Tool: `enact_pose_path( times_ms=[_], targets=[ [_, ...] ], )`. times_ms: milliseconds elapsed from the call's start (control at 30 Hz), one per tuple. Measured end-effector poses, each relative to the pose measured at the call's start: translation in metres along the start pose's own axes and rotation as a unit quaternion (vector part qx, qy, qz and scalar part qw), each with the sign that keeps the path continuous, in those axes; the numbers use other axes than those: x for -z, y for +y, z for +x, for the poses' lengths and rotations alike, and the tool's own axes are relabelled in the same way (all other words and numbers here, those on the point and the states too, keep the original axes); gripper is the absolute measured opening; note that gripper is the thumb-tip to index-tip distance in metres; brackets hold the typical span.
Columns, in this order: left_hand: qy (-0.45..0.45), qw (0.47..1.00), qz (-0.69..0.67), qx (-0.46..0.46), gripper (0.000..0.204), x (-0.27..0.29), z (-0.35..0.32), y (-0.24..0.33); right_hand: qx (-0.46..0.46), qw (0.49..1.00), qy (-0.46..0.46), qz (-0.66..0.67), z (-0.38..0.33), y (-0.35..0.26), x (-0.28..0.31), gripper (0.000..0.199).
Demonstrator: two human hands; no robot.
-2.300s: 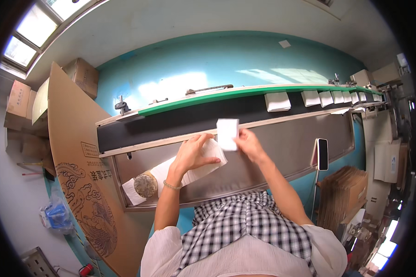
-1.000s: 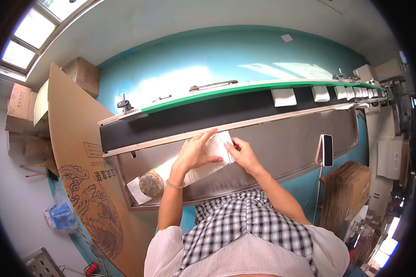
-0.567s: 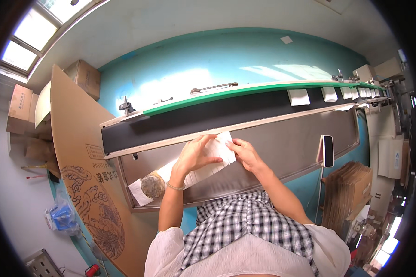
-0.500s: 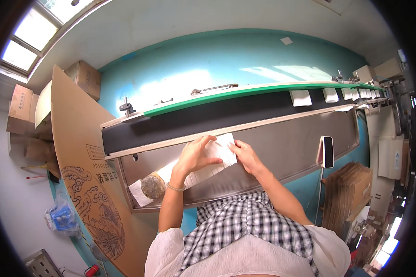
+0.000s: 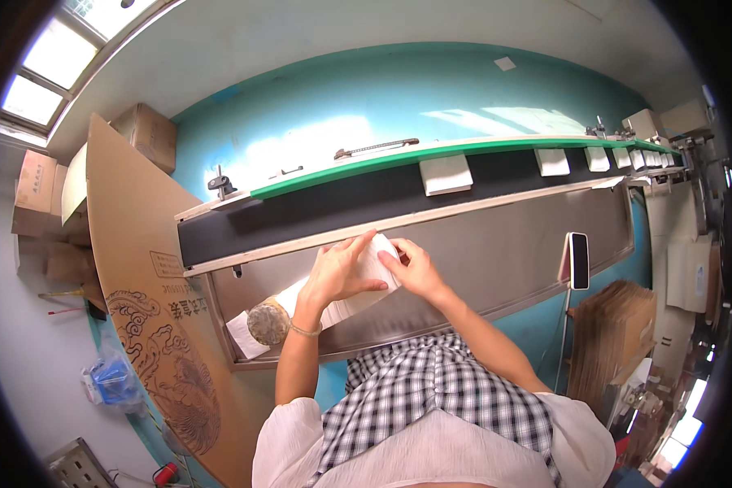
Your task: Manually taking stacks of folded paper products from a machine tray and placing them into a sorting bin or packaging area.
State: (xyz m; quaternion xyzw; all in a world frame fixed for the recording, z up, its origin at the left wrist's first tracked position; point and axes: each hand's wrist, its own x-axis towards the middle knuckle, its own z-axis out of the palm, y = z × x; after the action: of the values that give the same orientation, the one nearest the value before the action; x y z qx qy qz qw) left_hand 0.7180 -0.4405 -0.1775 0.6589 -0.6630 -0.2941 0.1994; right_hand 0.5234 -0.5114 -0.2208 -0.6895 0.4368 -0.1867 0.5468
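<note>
A row of white folded tissue stacks [image 5: 346, 311] lies slantwise on the brown metal worktop in front of me. My left hand [image 5: 337, 272] is curled over the row near its right end, thumb on the near side and fingers on the far side. At that end my right hand [image 5: 416, 270] grips the last stack [image 5: 374, 266], with the thumb across its face. Some fingertips of both hands are hidden behind the tissue. A round, mottled, stone-like block [image 5: 268, 323] stands against the row's left end, beside a loose white tissue pad [image 5: 244, 335].
Beyond the worktop [image 5: 496, 236] runs a black conveyor belt [image 5: 301, 213] with a green edge strip, carrying several white tissue stacks [image 5: 446, 175]. A large cardboard sheet [image 5: 142, 268] stands at the left. To the right are a phone on a stand [image 5: 578, 262] and stacked flat cardboard [image 5: 610, 342].
The tissue stacks on the belt have shifted left. My right hand has moved left, closer to my left hand, and bears more on the row's end. The left hand has barely moved.
</note>
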Motion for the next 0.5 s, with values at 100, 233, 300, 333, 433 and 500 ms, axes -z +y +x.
enact_pose_path(
  times_ms=[100,233,300,333,433,500],
  targets=[
    [-0.001,0.999,-0.044,0.009,0.094,0.004,0.001,-0.001,-0.135,0.96,-0.049,0.241,0.007,0.001,0.008,0.042],
    [0.007,0.999,-0.039,0.006,0.089,0.004,-0.001,-0.002,-0.073,0.99,-0.078,0.092,0.0,-0.002,0.011,0.046],
    [0.014,0.999,-0.049,0.012,0.087,0.003,-0.002,-0.001,-0.072,0.989,-0.082,0.1,0.002,-0.001,0.01,0.047],
    [0.015,0.999,-0.05,0.012,0.087,0.003,-0.002,-0.001,-0.072,0.988,-0.086,0.11,0.003,0.0,0.01,0.048],
    [0.016,0.998,-0.057,0.018,0.087,0.006,-0.003,-0.002,-0.213,0.945,-0.102,0.228,0.008,0.005,0.017,0.044],
    [-0.007,0.997,-0.069,0.045,0.087,0.007,-0.003,-0.002,-0.219,0.943,-0.096,0.23,0.005,0.001,0.018,0.041]
  ],
)
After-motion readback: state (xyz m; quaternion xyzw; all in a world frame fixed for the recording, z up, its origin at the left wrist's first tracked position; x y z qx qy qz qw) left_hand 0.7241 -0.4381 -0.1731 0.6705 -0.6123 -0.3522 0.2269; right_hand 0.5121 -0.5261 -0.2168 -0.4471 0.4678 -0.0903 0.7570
